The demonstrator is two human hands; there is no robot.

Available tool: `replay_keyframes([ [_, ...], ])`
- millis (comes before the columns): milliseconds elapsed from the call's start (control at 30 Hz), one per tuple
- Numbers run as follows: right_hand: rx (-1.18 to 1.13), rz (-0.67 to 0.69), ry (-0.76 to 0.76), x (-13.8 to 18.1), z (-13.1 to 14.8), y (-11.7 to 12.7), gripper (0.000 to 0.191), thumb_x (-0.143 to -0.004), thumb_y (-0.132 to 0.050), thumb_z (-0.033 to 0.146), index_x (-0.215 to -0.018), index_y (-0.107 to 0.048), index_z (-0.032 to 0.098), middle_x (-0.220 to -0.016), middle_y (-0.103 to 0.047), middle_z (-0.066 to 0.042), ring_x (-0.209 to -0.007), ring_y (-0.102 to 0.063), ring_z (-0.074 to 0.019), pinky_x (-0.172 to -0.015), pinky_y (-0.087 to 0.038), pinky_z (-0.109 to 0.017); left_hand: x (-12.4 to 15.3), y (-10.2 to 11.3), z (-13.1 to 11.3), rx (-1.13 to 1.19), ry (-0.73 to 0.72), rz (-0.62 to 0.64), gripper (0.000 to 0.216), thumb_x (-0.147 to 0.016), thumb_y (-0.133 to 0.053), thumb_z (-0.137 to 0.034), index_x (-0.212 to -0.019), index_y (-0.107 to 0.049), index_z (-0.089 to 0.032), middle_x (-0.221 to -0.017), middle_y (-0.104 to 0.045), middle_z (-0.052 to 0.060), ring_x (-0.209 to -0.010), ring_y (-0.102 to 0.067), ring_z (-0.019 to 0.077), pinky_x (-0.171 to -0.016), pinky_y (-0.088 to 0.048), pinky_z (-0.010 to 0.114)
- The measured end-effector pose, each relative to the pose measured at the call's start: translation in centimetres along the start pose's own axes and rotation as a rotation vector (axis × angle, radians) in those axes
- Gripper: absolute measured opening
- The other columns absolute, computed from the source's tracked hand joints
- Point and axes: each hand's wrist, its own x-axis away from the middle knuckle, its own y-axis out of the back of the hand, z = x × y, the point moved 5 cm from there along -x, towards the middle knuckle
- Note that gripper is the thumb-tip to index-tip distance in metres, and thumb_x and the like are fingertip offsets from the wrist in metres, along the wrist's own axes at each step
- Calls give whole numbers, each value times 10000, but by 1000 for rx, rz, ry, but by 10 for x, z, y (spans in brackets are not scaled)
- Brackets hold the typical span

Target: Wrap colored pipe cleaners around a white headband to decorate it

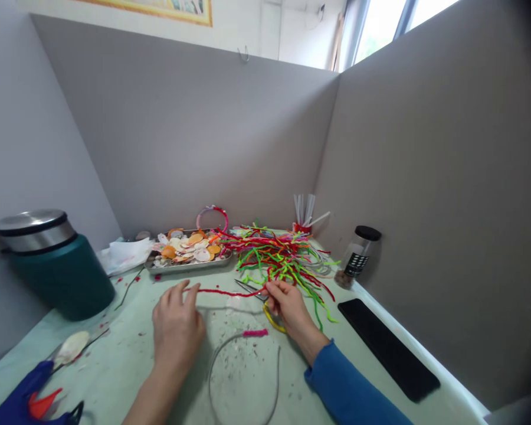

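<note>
My left hand [177, 323] pinches the left end of a thin red pipe cleaner [221, 291] stretched across the pale green table [115, 366]. My right hand [287, 304] holds its right end together with scissors with yellow handles [272, 316], whose blades [248, 288] lie at the pipe cleaner. In front of both hands lies a grey wire headband [243, 378] with a short pink wrapped part [255, 333]. A heap of red, green and orange pipe cleaners [283, 257] lies just behind my right hand.
A metal tray of shells [188, 251] stands at the back, a teal bin with a steel lid [53, 265] at left. A blue glue gun [22, 401] lies front left, a black phone [387, 348] at right, a jar [358, 254] and cup of sticks [304, 218] behind.
</note>
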Motion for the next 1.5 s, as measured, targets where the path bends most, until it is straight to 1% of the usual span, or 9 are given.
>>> replay_keyframes([
  [100, 43, 76, -34, 11, -2, -19, 291, -707, -625, 427, -682, -627, 137, -427, -525, 36, -340, -379, -55, -345, -234, -172, 9, 0, -31, 176, -258, -15, 325, -781, -455, -120, -1072, -586, -182, -1132, -566, 111, -1106, -457, 264, -954, -327, 423],
  [167, 64, 128, -42, 17, -3, -29, 277, -709, -622, 416, -696, -629, 139, -425, -530, 37, -346, -384, -55, -350, -237, -167, 14, -7, -43, 306, -309, 61, 268, -816, -455, -171, -1047, -590, -190, -1078, -592, 103, -1040, -501, 244, -915, -363, 396],
  [333, 147, 210, -30, 27, -8, -44, 202, -726, -609, 352, -734, -620, 150, -430, -505, 56, -365, -394, -66, -373, -275, -174, 21, -24, -45, 530, -151, 251, 203, -849, -449, -255, -953, -609, -185, -892, -646, 81, -815, -577, 198, -739, -419, 292],
  [533, 304, 176, 153, 27, -4, -44, 127, -713, -632, 276, -670, -603, 159, -554, -532, 39, -492, -446, -86, -465, -349, -194, 22, -31, -42, 710, 42, 364, 180, -831, -449, -268, -880, -598, -180, -633, -578, -4, -567, -505, 136, -559, -354, 227],
  [867, 66, 296, -54, 25, -6, -43, 262, -779, -562, 419, -722, -530, 166, -451, -425, 80, -374, -303, -53, -373, -196, -183, 26, -51, -39, 1058, 206, 600, 203, -784, -485, -309, -817, -592, -140, -557, -434, -42, -522, -371, 105, -501, -290, 210],
  [1133, 142, 189, -29, 26, -4, -42, 209, -732, -596, 333, -656, -474, 181, -447, -381, 90, -398, -293, -65, -394, -211, -194, 23, -47, -38, 1012, 236, 533, 252, -771, -527, -372, -722, -588, -133, -574, -442, -32, -548, -367, 103, -522, -288, 210],
  [1267, 256, 155, 138, 28, 0, -43, 194, -744, -591, 314, -648, -501, 171, -527, -427, 63, -480, -352, -82, -461, -278, -205, 24, -54, -28, 907, 284, 478, 261, -754, -546, -374, -663, -592, -133, -531, -410, -40, -522, -338, 96, -499, -253, 211],
  [1367, 300, 146, 214, 27, 0, -42, 178, -751, -589, 317, -680, -529, 165, -579, -447, 50, -526, -379, -92, -493, -301, -211, 24, -57, -26, 927, 305, 514, 256, -737, -563, -370, -676, -613, -127, -521, -399, -43, -507, -316, 89, -483, -227, 211],
  [1500, 264, 130, 127, 23, -5, -38, 206, -747, -590, 349, -680, -510, 171, -519, -400, 73, -457, -324, -79, -442, -258, -207, 24, -57, -31, 1063, 343, 582, 272, -715, -581, -380, -753, -623, -114, -536, -400, -48, -499, -304, 81, -475, -219, 205],
])
